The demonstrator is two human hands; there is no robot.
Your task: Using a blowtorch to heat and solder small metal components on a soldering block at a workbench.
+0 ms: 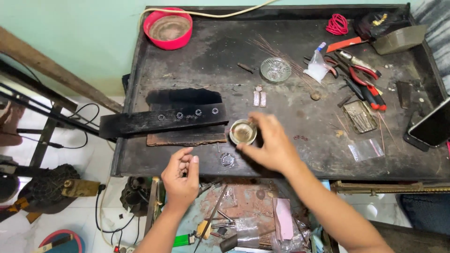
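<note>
Dark workbench (197,56) — right hand (272,145) fingers touching small metal bowl (243,132).

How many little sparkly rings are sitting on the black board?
4, in a row on the charred black board: at and. A similar ring lies on the table.

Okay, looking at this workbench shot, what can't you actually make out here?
All in the head view:
- Left hand: fingers curled inward; whether they pinch anything is hidden.
- Small bowl: its right rim is covered by the right hand; contents unclear.
- Tiny rings on the black strip: too small for detail.
- Phone: cut off by the right edge.
- Drawer clutter below the bench: partly hidden by both forearms.
</note>
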